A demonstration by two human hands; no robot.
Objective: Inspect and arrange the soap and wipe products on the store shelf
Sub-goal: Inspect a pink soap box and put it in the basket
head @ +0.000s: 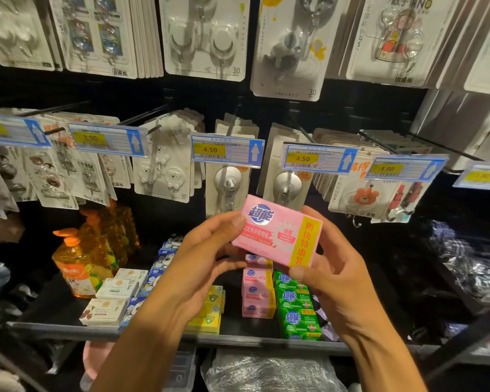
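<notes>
Both hands fill the bottom of my feed, raised in front of the shelf with a pink soap pack (277, 230) held between them. My left hand (207, 258) grips the pack's left end, thumb pressed on the printed front beside the blue logo and the other fingers curled underneath. My right hand (331, 275) pinches the right end, thumb on the lower corner by the yellow band and fingers wrapped behind. The pack is in the air, tilted with its right end lower and its front turned toward me, well above the shelf (238, 336) and directly over a stack of matching pink soap packs (256, 295). Just to the right of that stack sits a row of green soap packs (296, 306), touching it. Yellow soap packs (207, 318) lie to the left, partly hidden by my left wrist. Further left are blue-and-white packs (160, 264) with a cartoon print — I cannot tell what they contain — then white boxes (111, 301) and orange bottles (79, 264) at the shelf's far left. Above hang hook cards (227, 188) on pegs, behind blue-framed price tags (227, 149).
</notes>
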